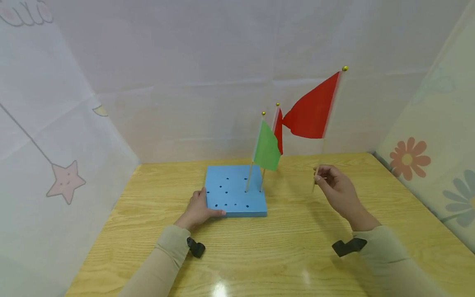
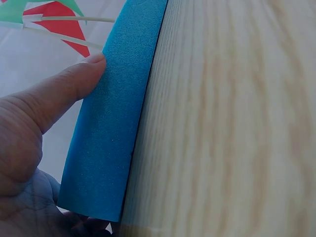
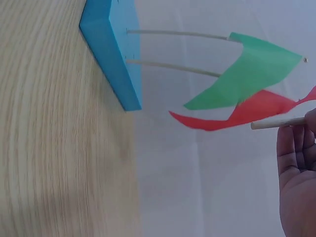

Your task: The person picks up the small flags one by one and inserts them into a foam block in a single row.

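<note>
A blue foam block (image 1: 237, 199) with small holes in its top lies flat on the table. My left hand (image 1: 197, 209) holds its near left corner, the thumb (image 2: 81, 76) along the front edge and the fingers at the left side. A green flag (image 1: 265, 148) and a red flag (image 1: 279, 134) stand on thin sticks in holes near the block's right side. To the right of the block, my right hand (image 1: 338, 192) pinches the lower stick of another red flag (image 1: 317, 109), raised above the table and tilted. The stick's bottom end (image 3: 259, 125) points free below the fingers.
The wooden table (image 1: 259, 255) runs back to a white cloth backdrop (image 1: 208, 103). Patterned cloth sides with a pink star (image 1: 67, 181) and flowers (image 1: 408, 159) stand left and right. Black wrist cameras (image 1: 196, 247) are strapped over the sleeves.
</note>
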{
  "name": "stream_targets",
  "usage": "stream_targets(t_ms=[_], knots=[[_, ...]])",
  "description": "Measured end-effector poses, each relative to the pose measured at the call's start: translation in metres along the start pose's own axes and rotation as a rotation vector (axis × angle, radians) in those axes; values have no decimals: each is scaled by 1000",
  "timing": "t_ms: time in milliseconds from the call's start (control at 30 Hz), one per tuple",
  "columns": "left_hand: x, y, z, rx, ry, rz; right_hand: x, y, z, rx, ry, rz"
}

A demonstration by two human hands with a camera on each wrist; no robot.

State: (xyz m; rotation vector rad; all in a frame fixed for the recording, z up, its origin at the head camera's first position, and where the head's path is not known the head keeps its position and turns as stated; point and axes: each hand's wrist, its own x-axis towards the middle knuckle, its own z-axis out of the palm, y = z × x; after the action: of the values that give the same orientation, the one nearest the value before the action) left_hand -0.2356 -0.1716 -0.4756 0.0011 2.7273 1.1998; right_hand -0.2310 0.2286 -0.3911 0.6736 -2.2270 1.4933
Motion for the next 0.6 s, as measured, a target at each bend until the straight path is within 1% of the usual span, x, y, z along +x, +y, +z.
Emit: stream_targets(t_ms=[167, 367, 600], knots=[[0, 1, 0, 4, -1, 7, 1, -5, 12, 33, -12, -27], [0, 2, 0, 4, -4, 6, 0, -10, 25, 9, -27, -67], [-1, 2, -2, -8, -9, 1, 4, -13, 39, 65, -65, -116]])
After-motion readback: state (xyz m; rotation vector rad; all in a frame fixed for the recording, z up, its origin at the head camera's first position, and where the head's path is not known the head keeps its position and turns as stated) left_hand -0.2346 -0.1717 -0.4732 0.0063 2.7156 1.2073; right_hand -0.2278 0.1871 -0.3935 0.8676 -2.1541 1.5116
